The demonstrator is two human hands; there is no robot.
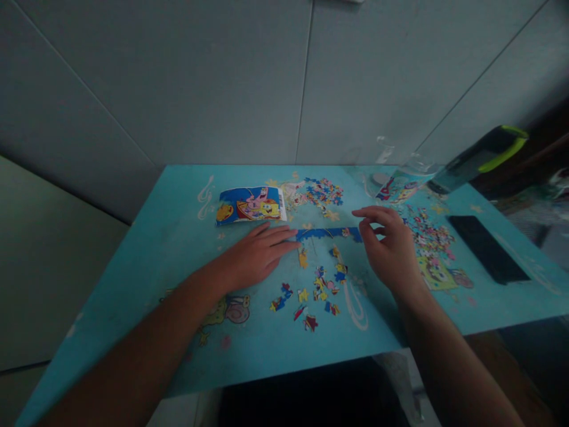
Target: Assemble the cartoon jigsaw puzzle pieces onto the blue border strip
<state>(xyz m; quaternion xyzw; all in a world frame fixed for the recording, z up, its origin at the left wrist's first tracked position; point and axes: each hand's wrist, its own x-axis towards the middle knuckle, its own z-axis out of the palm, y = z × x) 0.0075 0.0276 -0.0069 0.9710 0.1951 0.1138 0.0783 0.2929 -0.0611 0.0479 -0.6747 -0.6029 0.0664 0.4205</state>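
Observation:
My left hand (262,255) lies flat with its fingers stretched, fingertips at the left end of a joined strip of blue puzzle pieces (326,232). Over the strip's right end is my right hand (389,246), thumb drawn in under the index finger as in a pinch. Anything between those fingertips is hidden. Loose puzzle pieces (320,283) lie below the strip, nearer to me, with a reddish piece (311,322) closest. Above my left hand rests a cartoon picture sheet (251,203), its right edge white.
Behind the strip is a heap of pieces (326,191); a larger heap (431,232) spreads right of my right hand. A clear printed jar (406,181), a dark bottle (478,157) and a black phone-like slab (486,248) are at the right. A grey wall (222,89) backs the table.

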